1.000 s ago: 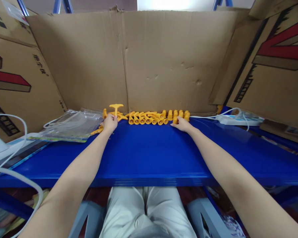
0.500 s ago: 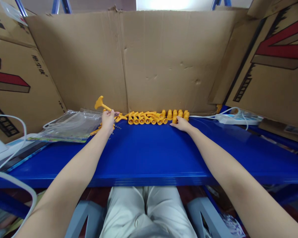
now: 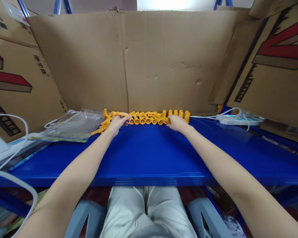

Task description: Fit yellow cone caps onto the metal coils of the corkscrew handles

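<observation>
A row of several yellow plastic parts (image 3: 149,118) lies along the far edge of the blue table (image 3: 151,152), against the cardboard wall (image 3: 139,59). My left hand (image 3: 117,123) rests on the left end of the row, fingers closed on a long yellow part (image 3: 119,114) laid flat among the others. At the right part of the row my right hand (image 3: 176,123) lies with fingers curled against the small upright yellow parts (image 3: 180,113); what it grips, if anything, is hidden.
A clear plastic bag (image 3: 69,125) lies left of the row. White cables (image 3: 12,132) loop at the far left. On the right, a white power strip (image 3: 235,119) with cords sits by a printed carton (image 3: 275,66). Cardboard walls the table on three sides.
My left hand had lifted a T-shaped yellow part up and to the left; now that part is down in the row and the hand has moved right. My right hand has shifted slightly left.
</observation>
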Available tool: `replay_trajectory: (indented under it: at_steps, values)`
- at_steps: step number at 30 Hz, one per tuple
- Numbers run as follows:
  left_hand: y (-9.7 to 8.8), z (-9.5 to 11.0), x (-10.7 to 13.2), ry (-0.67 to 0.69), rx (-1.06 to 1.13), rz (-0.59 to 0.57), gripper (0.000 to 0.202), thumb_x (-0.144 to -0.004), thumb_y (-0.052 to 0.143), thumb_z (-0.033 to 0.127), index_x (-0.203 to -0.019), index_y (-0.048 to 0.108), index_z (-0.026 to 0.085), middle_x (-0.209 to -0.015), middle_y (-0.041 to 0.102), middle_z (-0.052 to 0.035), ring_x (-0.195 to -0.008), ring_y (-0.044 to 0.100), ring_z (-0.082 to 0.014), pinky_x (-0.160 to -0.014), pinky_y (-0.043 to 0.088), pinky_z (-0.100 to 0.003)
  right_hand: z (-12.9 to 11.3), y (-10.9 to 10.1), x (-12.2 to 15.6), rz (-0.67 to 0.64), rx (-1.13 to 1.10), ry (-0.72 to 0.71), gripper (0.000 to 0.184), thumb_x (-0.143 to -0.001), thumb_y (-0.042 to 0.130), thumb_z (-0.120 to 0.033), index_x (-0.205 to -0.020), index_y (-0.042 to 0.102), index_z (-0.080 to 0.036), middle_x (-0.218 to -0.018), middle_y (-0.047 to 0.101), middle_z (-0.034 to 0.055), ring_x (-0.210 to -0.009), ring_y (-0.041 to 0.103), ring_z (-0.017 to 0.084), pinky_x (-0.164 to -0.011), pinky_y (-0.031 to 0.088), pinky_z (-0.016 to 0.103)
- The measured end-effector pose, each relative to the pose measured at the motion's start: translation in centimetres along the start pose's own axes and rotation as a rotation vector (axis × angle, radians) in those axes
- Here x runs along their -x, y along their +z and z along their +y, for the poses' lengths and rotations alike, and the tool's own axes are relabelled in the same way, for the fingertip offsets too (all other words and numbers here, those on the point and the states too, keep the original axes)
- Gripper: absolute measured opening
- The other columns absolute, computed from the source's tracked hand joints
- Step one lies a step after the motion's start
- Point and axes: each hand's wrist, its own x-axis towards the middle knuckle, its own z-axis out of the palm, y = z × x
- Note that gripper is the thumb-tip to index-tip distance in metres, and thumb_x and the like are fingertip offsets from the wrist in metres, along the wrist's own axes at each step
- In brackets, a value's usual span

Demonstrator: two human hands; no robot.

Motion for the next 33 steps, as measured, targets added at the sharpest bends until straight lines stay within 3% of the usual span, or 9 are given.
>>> replay_trajectory:
  at_steps: [4, 9, 18, 22, 25, 29, 33]
  values:
    - [1.2, -0.1, 1.2, -0.118, -0.056, -0.22, 0.012, -0.068, 0.073, 0.02, -0.073, 0.064, 0.014, -0.07, 0.068, -0.0049, -0.052, 0.056, -0.0092, -0.057, 0.049, -0.025, -2.9, 0.3, 0.4, -0.033, -0.051, -0.135, 0.023, -0.081, 0.066, -0.023, -0.103, 0.064, -0.016, -0.105, 0.066, 0.0145, -0.1, 0.064, 0.031, -0.084, 0.049, 0.04]
    - [2.2, 0.0, 1.9, -0.168, -0.01, -0.352, 0.02, -0.068, 0.076, 0.023, -0.08, 0.064, 0.012, -0.077, 0.07, -0.0056, -0.056, 0.057, -0.0079, -0.062, 0.05, -0.025, -5.2, 1.0, 1.0, -0.009, -0.11, -0.301, 0.024, -0.081, 0.067, -0.019, -0.104, 0.065, -0.013, -0.109, 0.066, 0.0142, -0.103, 0.063, 0.027, -0.088, 0.049, 0.038]
    - [2.4, -0.1, 2.4, -0.124, 0.027, -0.378, 0.019, -0.074, 0.073, 0.025, -0.086, 0.065, 0.013, -0.083, 0.071, -0.0088, -0.061, 0.063, -0.0119, -0.067, 0.052, -0.031, -5.8, 1.8, 1.1, 0.03, -0.175, -0.355, 0.021, -0.08, 0.066, -0.017, -0.101, 0.066, -0.012, -0.103, 0.066, 0.0141, -0.094, 0.064, 0.025, -0.085, 0.048, 0.037]
    - [2.4, -0.1, 2.6, -0.135, 0.037, -0.404, 0.022, -0.073, 0.075, 0.025, -0.089, 0.066, 0.013, -0.088, 0.072, -0.0098, -0.063, 0.064, -0.0118, -0.065, 0.052, -0.029, -5.7, 2.2, 0.9, 0.077, -0.236, -0.385, 0.016, -0.079, 0.067, -0.017, -0.095, 0.067, -0.013, -0.098, 0.067, 0.0115, -0.09, 0.064, 0.023, -0.081, 0.048, 0.034]
    - [2.5, 0.2, 3.0, -0.172, 0.059, -0.433, 0.035, -0.07, 0.077, 0.023, -0.101, 0.063, 0.014, -0.093, 0.072, -0.0095, -0.066, 0.065, -0.012, -0.064, 0.051, -0.027, -5.8, 2.2, 0.9, 0.091, -0.295, -0.401, 0.014, -0.079, 0.067, -0.016, -0.092, 0.068, -0.013, -0.094, 0.067, 0.0093, -0.087, 0.063, 0.02, -0.08, 0.047, 0.032]
    - [2.7, 0.9, 3.7, -0.213, 0.108, -0.485, 0.058, -0.068, 0.08, 0.022, -0.121, 0.055, 0.02, -0.105, 0.068, -0.0097, -0.076, 0.067, -0.0155, -0.064, 0.052, -0.028, -6.0, 2.0, 1.0, 0.053, -0.312, -0.355, 0.018, -0.078, 0.067, -0.014, -0.095, 0.068, -0.01, -0.098, 0.067, 0.0129, -0.09, 0.063, 0.022, -0.082, 0.046, 0.034]
    - [3.0, 1.1, 3.5, -0.217, 0.144, -0.442, 0.061, -0.078, 0.071, 0.038, -0.131, 0.045, 0.025, -0.116, 0.064, -0.013, -0.075, 0.068, -0.0171, -0.056, 0.051, -0.026, -5.9, 1.7, 1.0, 0.044, -0.319, -0.33, 0.02, -0.078, 0.066, -0.013, -0.098, 0.068, -0.01, -0.1, 0.066, 0.0137, -0.094, 0.062, 0.023, -0.083, 0.046, 0.036]
